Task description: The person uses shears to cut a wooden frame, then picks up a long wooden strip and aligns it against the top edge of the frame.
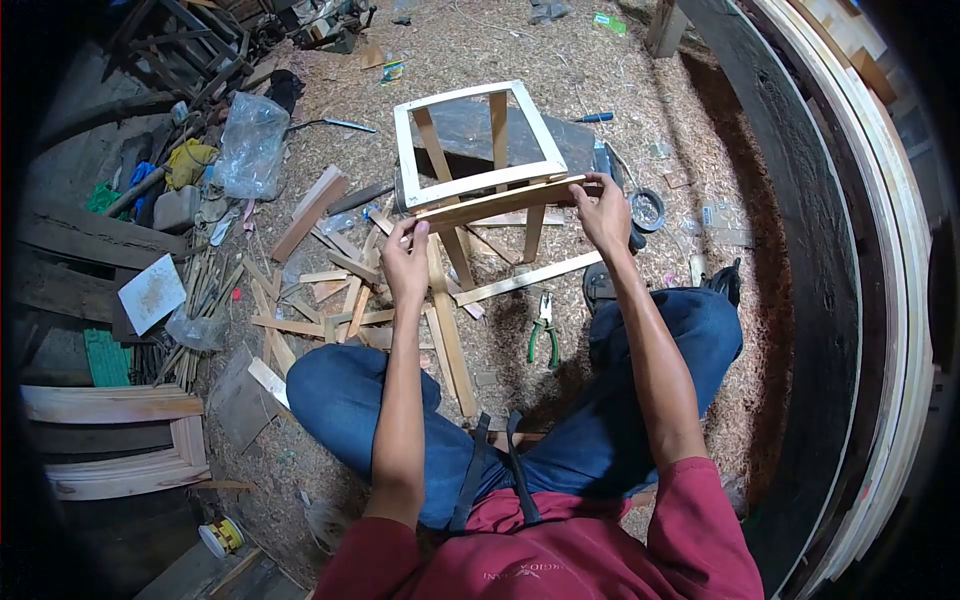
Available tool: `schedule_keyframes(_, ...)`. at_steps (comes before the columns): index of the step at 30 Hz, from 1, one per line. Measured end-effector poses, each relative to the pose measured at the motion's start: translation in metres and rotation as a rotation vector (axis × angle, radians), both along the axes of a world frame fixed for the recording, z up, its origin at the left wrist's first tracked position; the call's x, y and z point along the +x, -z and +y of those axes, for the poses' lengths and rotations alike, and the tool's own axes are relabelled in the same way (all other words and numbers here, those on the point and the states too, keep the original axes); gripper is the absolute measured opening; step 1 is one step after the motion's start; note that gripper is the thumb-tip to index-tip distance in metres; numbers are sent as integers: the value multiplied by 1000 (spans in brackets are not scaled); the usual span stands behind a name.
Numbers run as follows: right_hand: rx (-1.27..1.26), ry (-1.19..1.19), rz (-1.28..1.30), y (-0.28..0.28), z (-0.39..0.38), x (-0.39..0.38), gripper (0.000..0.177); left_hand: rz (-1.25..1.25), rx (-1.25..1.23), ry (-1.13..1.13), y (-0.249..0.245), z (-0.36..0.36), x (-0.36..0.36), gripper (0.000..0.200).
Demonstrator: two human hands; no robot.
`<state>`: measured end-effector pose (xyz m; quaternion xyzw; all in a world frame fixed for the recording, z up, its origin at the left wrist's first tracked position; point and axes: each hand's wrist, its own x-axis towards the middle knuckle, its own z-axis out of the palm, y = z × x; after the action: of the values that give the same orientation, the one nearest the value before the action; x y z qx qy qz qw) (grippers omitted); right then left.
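I sit on the floor with a small wooden stool frame (pixel 478 140) in front of my knees. A long wooden strip (pixel 500 203) lies across the near edge of the frame. My left hand (pixel 405 258) grips the strip's left end. My right hand (pixel 603 212) grips its right end, at the frame's near right corner. Both arms reach forward over my blue trousers.
Several loose wooden strips (pixel 345 300) litter the sawdust floor at left. Green-handled pliers (pixel 544 328) lie between my knees. A clear plastic bag (pixel 250 145), a blue screwdriver (pixel 595 118), a tape roll (pixel 648 209) and a dark curved wall (pixel 800 250) surround me.
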<state>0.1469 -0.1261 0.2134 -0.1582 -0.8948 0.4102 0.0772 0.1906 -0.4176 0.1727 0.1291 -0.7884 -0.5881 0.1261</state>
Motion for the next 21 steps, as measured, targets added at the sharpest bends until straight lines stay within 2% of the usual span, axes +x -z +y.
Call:
schedule_keyframes(7,-31,31,-21,6,9,-1,38,51,44,58,-5,8,0,36)
schedule_keyframes(9,-34,21,-18,10,11,-2,38,9,-44,29,-7,8,-1,36)
schedule_keyframes(12,-30,19,-39,14,11,-4,38,68,18,17,-7,11,-1,36)
schedule_keyframes(14,-128,23,-24,15,12,-5,37,65,18,16,-6,10,-1,37)
schedule_keyframes(21,-112,19,-57,18,11,-7,34,25,-9,10,-11,10,0,39)
